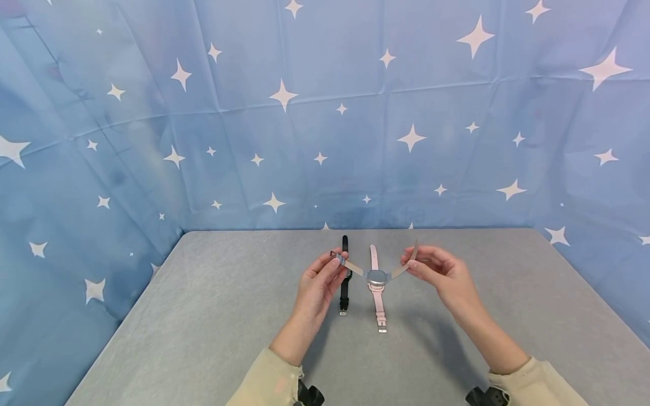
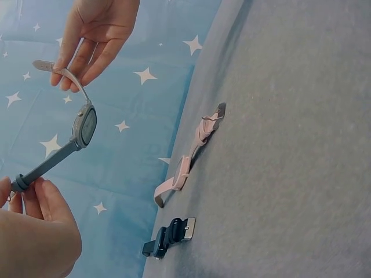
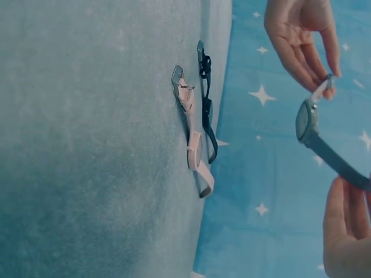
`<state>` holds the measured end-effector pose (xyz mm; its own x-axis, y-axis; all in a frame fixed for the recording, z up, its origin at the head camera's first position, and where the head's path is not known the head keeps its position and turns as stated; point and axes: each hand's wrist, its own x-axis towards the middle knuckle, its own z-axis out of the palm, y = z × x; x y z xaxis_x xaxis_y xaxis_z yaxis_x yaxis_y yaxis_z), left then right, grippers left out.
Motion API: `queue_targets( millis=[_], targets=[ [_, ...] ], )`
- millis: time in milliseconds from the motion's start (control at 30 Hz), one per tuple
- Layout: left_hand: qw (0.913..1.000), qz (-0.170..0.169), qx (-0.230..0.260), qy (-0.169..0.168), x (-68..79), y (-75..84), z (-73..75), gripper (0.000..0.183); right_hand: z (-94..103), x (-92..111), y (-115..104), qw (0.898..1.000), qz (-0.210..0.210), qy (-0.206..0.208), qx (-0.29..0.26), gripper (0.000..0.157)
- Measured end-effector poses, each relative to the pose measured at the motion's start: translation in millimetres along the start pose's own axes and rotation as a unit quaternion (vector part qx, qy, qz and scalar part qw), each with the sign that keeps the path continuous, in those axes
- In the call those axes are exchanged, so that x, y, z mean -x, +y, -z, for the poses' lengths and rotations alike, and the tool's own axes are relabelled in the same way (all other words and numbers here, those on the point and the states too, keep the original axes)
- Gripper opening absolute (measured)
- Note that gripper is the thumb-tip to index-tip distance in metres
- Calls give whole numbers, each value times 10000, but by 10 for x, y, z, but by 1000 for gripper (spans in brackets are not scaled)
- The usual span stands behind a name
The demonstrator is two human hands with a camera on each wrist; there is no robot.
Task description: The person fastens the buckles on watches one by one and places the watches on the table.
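Observation:
Both hands hold a grey-blue wristwatch (image 1: 377, 277) up above the table, its round face hanging between them. My left hand (image 1: 321, 279) pinches the buckle end of the strap, where a keeper loop shows in the left wrist view. The free end of the other strap is pinched between thumb and fingers of my right hand (image 1: 443, 276), its tip sticking up past them. Beneath, a pink wristwatch (image 1: 379, 310) lies lengthwise on the table, partly covered by the held watch in the head view. A black wristwatch (image 1: 345, 290) lies left of it, partly behind my left fingers.
The grey cloth-covered table (image 1: 213, 316) reaches back to a blue curtain (image 1: 350, 141) with white stars, which also hangs along both sides. Dark wrist-worn devices (image 1: 310, 393) sit at the beige sleeves (image 1: 266, 378).

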<state>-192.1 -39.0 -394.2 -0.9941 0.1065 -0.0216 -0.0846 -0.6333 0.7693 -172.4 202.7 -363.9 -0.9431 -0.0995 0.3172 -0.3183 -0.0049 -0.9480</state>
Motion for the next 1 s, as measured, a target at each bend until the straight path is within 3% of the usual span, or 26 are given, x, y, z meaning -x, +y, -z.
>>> queue_targets(
  millis=[400,700,1000],
  targets=[
    [9998,-173,-54,13,-7,9,-5,27,-4,3,12,9997,184,-70,137,30],
    [9996,-207,-170,19,-2,43,-6,26,-22,2,-16,9966,267,-45,777,29],
    [9985,-243,-491,18,9,71,-18,31,-31,16,-52,9936,351,-22,1074,31]
  ],
)
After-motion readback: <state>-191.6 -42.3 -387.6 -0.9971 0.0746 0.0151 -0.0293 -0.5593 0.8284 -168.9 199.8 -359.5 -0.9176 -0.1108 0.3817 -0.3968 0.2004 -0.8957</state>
